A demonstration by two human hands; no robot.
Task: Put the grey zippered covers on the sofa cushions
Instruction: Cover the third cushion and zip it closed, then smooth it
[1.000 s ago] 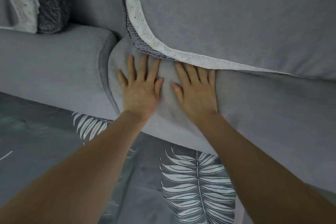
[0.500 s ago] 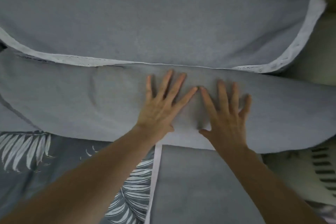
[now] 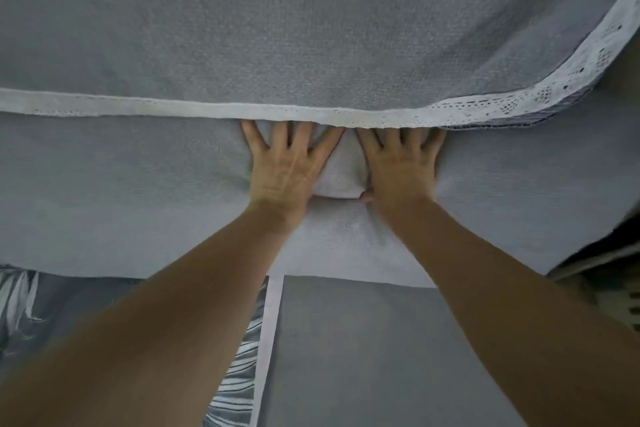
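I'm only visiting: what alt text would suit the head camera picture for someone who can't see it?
A person's left hand and right hand press flat, fingers spread, on a grey cushion, their tips reaching the white lace trim of the grey fabric above. Leaf-patterned cloth lies below the arms.

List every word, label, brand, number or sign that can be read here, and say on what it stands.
None. No word, number, label or sign shows. The grey cushion cover, the white lace edging and the leaf-print cloth carry only weave or pattern.
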